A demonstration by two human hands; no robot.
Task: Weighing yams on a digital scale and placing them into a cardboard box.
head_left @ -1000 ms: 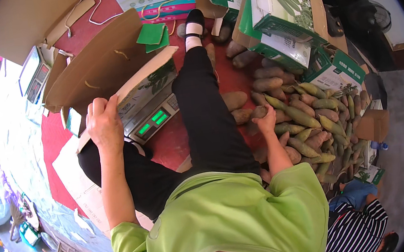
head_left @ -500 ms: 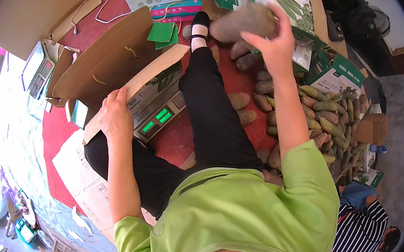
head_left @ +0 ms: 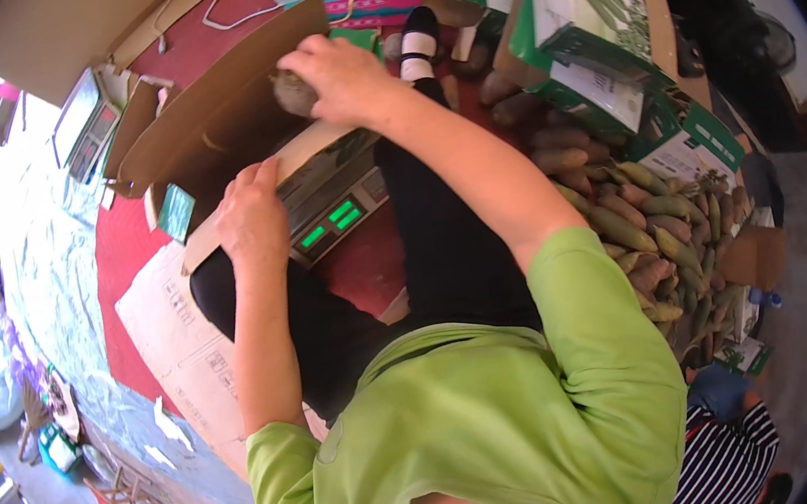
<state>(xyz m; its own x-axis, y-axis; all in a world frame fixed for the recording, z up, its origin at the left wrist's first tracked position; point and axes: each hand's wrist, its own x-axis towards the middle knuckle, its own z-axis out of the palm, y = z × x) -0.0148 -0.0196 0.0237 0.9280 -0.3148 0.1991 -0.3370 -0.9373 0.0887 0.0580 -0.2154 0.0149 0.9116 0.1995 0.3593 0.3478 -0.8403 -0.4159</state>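
The right hand [head_left: 337, 77] is closed over a brown tuber [head_left: 291, 92] and holds it above the mouth of the open cardboard box [head_left: 207, 125], at about eleven o'clock from the person's lap. The left hand [head_left: 253, 215] grips the box's near flap [head_left: 310, 148], fingers curled over its edge, at about nine o'clock from the scale [head_left: 336, 210], whose green display glows under the box. Judged from here, the tuber could slip from the grip and strike the flap or roll onto the red floor [head_left: 365, 267], since the box sits tilted on the scale. What lies inside the box cannot be seen. At three o'clock a heap of tubers [head_left: 642, 223] lies beside green-and-white cartons [head_left: 586, 18].
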